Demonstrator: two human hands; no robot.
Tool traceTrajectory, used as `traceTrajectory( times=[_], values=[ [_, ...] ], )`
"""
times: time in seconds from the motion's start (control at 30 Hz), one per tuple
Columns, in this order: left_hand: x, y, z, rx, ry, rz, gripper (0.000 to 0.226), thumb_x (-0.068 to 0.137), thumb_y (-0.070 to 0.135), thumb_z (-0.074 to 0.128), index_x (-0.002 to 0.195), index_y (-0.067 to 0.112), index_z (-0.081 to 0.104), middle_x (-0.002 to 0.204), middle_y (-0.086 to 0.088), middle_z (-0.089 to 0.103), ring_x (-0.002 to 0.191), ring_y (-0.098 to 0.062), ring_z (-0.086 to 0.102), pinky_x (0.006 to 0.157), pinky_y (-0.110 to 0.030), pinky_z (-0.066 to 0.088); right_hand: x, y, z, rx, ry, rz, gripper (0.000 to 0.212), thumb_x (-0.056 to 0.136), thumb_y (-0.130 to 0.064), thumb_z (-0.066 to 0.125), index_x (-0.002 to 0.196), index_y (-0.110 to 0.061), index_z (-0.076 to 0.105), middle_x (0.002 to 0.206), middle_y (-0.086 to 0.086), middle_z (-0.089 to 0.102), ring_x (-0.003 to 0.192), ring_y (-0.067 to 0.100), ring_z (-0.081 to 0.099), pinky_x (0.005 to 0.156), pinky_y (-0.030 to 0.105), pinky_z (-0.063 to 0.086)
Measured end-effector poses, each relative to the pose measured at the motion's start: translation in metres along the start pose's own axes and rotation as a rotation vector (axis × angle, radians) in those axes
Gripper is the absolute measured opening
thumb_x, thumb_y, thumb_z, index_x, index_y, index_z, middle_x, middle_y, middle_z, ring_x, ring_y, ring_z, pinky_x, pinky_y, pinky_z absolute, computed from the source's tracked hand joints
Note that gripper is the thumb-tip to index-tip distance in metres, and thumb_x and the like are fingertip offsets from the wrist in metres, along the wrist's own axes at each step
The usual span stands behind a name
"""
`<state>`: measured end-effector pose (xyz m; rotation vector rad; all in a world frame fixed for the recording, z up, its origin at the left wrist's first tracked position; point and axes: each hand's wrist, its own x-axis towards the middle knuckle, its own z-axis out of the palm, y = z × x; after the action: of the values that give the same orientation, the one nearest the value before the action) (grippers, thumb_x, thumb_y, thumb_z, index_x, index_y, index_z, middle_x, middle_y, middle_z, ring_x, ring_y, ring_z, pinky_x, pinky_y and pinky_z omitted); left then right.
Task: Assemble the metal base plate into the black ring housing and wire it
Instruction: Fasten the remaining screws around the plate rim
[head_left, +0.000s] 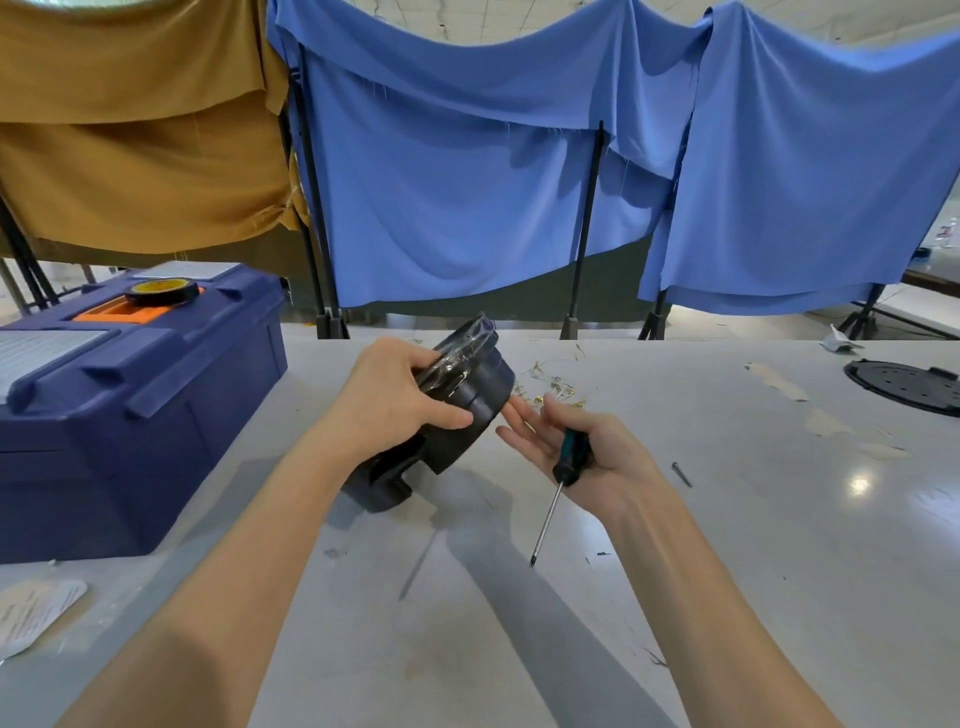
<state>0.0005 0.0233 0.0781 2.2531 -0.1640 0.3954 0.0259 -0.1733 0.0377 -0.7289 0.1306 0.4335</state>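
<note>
The white table (675, 545) fills the lower part of what I see, its far edge lined with blue cloth (467, 182) and tan cloth (130, 156) hung over black stands. On the table to my left sits a big blue toolbox (130, 415), lid down, with an orange latch and a roll of black tape (162, 291) lying on top.

Near the middle, I have the black ring housing (457, 400) tipped on its side, its lower end resting on the table and its upper end tilted away from me. Clear plastic film covers the raised end. My left hand (395, 400) wraps over the housing from the left, fingers curled across the top and thumb pressed along the near side. Whether the metal base plate sits inside I cannot tell.

My right hand (582, 457) lies palm up just right of the housing, fingers spread loosely and their tips touching its rim. A screwdriver (561, 478) with a teal and black handle rests across that palm, pinned under my thumb, with its shaft pointing down toward me.

Far right on the table lies a black round disc (904, 387) with small holes. Behind the housing is a scatter of small brass pieces (550, 389), and a dark screw (681, 474) lies right of my wrist
</note>
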Motion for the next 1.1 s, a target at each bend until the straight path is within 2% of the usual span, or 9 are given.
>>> traceTrajectory(
  times=[0.1, 0.17, 0.23, 0.3, 0.43, 0.77, 0.83, 0.93, 1.1],
  values=[
    [-0.004, 0.003, -0.003, -0.165, 0.029, -0.033, 0.022, 0.065, 0.015, 0.090, 0.083, 0.015, 0.077, 0.075, -0.005, 0.075, 0.074, -0.025, 0.072, 0.071, -0.039, 0.059, -0.001, -0.003, 0.003, 0.017, -0.072, -0.081, 0.003, 0.094, 0.000, 0.058, 0.095, 0.002, 0.058, 0.106, 0.027, 0.071, 0.096, 0.036, 0.072, 0.085, 0.051, 0.058],
    [-0.007, 0.005, -0.004, -0.291, 0.058, -0.032, 0.024, 0.063, 0.012, 0.090, 0.084, 0.019, 0.078, 0.077, 0.000, 0.076, 0.073, -0.019, 0.074, 0.067, -0.029, 0.060, -0.002, -0.003, 0.004, 0.026, -0.124, -0.127, 0.010, 0.094, -0.002, 0.057, 0.103, 0.004, 0.058, 0.108, 0.026, 0.071, 0.099, 0.035, 0.071, 0.085, 0.050, 0.057],
    [-0.010, 0.006, -0.005, -0.447, 0.089, -0.051, 0.026, 0.061, 0.009, 0.089, 0.082, 0.020, 0.079, 0.079, -0.001, 0.077, 0.072, -0.017, 0.074, 0.064, -0.023, 0.059, -0.003, -0.003, 0.007, 0.008, -0.172, -0.178, 0.011, 0.094, -0.003, 0.057, 0.097, 0.005, 0.064, 0.109, 0.025, 0.071, 0.102, 0.033, 0.071, 0.088, 0.047, 0.056],
    [-0.014, 0.005, -0.002, -0.606, 0.110, -0.087, 0.028, 0.058, 0.009, 0.088, 0.084, 0.015, 0.079, 0.084, -0.007, 0.077, 0.076, -0.023, 0.075, 0.066, -0.029, 0.060, -0.005, -0.003, 0.011, -0.035, -0.212, -0.237, 0.017, 0.090, -0.005, 0.061, 0.083, 0.002, 0.074, 0.111, 0.024, 0.071, 0.103, 0.032, 0.071, 0.091, 0.042, 0.056],
    [-0.023, 0.004, 0.010, -0.810, 0.187, -0.138, 0.031, 0.060, 0.001, 0.085, 0.090, 0.008, 0.078, 0.089, -0.013, 0.076, 0.080, -0.030, 0.074, 0.065, -0.031, 0.059, -0.008, -0.001, 0.015, -0.102, -0.257, -0.327, 0.023, 0.080, -0.011, 0.067, 0.096, 0.004, 0.062, 0.115, 0.023, 0.070, 0.108, 0.032, 0.069, 0.091, 0.037, 0.057],
    [-0.047, -0.008, 0.022, -0.992, 0.385, -0.180, 0.029, 0.057, 0.006, 0.086, 0.086, 0.009, 0.079, 0.089, -0.013, 0.076, 0.079, -0.028, 0.075, 0.065, -0.031, 0.060, -0.015, 0.015, 0.029, -0.049, -0.334, -0.247, 0.016, 0.081, -0.007, 0.064, 0.086, 0.003, 0.076, 0.118, 0.023, 0.068, 0.110, 0.031, 0.068, 0.095, 0.039, 0.054],
    [-0.050, -0.008, 0.024, -1.060, 0.401, -0.196, 0.028, 0.058, 0.005, 0.085, 0.085, 0.008, 0.079, 0.090, -0.014, 0.076, 0.080, -0.029, 0.074, 0.066, -0.031, 0.060, -0.017, 0.018, 0.034, -0.004, -0.332, -0.216, 0.016, 0.079, -0.004, 0.063, 0.088, 0.004, 0.073, 0.117, 0.023, 0.069, 0.107, 0.030, 0.069, 0.092, 0.038, 0.057],
    [-0.055, -0.006, 0.029, -1.141, 0.431, -0.209, 0.026, 0.059, 0.004, 0.083, 0.085, 0.006, 0.079, 0.092, -0.016, 0.076, 0.081, -0.029, 0.074, 0.067, -0.031, 0.059, -0.019, 0.021, 0.041, 0.035, -0.304, -0.201, 0.021, 0.079, -0.001, 0.062, 0.099, 0.006, 0.063, 0.111, 0.022, 0.071, 0.099, 0.028, 0.072, 0.084, 0.035, 0.060],
    [-0.059, -0.001, 0.035, -1.167, 0.510, -0.210, 0.026, 0.058, 0.004, 0.083, 0.083, 0.006, 0.078, 0.090, -0.015, 0.076, 0.079, -0.027, 0.074, 0.066, -0.031, 0.059, -0.021, 0.025, 0.053, -0.037, -0.137, -0.253, 0.014, 0.093, 0.003, 0.057, 0.103, 0.010, 0.063, 0.096, 0.020, 0.071, 0.084, 0.024, 0.073, 0.083, 0.033, 0.060]
  ],
)
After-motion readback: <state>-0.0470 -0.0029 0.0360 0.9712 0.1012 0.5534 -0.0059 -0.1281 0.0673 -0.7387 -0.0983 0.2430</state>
